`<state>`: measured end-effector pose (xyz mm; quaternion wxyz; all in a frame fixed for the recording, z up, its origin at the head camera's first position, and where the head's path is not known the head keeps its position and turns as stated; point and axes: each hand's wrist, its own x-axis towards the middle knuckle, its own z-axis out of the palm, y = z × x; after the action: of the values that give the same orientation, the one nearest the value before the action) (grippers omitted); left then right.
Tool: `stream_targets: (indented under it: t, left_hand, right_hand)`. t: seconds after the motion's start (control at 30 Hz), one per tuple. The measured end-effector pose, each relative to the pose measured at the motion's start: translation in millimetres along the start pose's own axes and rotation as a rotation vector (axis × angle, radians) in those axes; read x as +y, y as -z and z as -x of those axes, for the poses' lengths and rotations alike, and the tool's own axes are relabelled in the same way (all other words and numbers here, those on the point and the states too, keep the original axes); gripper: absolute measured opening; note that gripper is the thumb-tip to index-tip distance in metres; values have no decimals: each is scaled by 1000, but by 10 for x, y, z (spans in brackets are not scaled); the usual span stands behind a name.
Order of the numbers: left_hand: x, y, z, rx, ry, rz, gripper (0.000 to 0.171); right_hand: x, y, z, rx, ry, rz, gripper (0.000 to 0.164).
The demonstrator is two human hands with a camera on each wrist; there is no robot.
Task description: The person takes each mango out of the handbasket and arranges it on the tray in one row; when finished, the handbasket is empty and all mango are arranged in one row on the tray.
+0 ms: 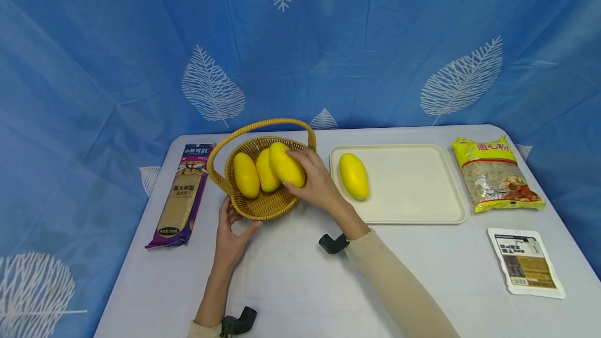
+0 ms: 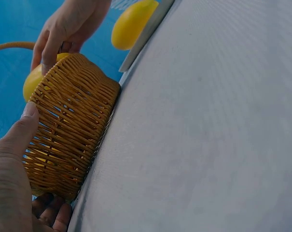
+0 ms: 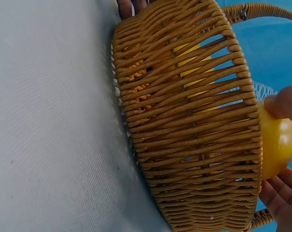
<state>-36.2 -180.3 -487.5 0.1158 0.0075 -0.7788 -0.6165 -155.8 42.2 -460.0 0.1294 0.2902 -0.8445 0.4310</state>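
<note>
A brown wicker basket point(image 1: 265, 207) with an arched handle stands on the left half of the table. Inside it lie two yellow mangoes, one at the left point(image 1: 246, 175) and one in the middle point(image 1: 266, 171). My right hand point(image 1: 314, 179) grips another mango point(image 1: 287, 166) at the basket's right side, level with the rim in the right wrist view. With thumb and fingers spread around the near left side, my left hand point(image 1: 232, 236) holds the basket; its thumb touches the rim in the left wrist view. One more mango point(image 1: 354, 176) lies on a cream tray point(image 1: 413, 215).
Left of the basket lies a purple pasta packet point(image 1: 180, 197). Beyond the tray, at the right, are a yellow-edged bag of pasta point(image 1: 497, 173) and a white flat pouch point(image 1: 526, 262). A blue leaf-print cloth point(image 1: 328, 56) hangs behind the white table point(image 1: 300, 280).
</note>
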Motion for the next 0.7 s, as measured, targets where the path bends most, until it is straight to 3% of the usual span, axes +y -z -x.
stream_targets:
  t: [0.7]
  left_hand:
    - [20,-4,1,2,9,-5,91]
  right_hand:
    - [-158,162,73,31,30,-2,67]
